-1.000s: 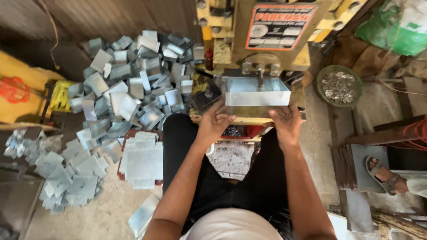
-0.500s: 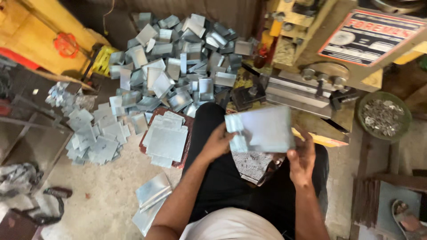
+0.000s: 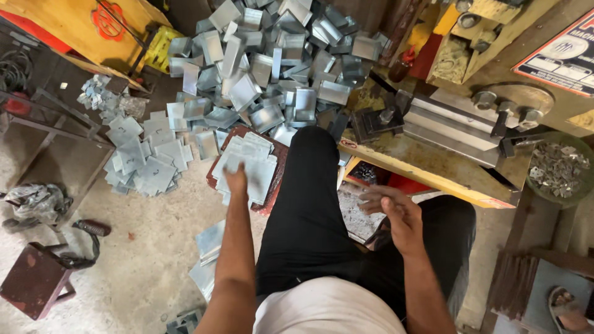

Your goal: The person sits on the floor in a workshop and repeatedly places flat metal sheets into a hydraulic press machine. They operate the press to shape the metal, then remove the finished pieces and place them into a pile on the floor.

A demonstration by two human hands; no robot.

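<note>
The left hand (image 3: 235, 180) reaches down to the stack of flat metal sheets (image 3: 247, 168) which lies on a reddish board beside the left knee; its fingers are bent over the top sheet, but whether they already pinch a sheet I cannot tell. The right hand (image 3: 399, 213) hangs over the right thigh, loosely spread and holding nothing. I think the main danger is the thin edges of the sheets: if the hand slides along an edge while lifting, it may cut the skin. The stack is uneven, so two sheets could come up together, or the top ones could slip down to the floor. Close behind is the heap of bent metal pieces (image 3: 278, 68), which could roll onto the stack. The press machine (image 3: 458, 117) on the yellow counter (image 3: 427, 176) is near the knees.
</note>
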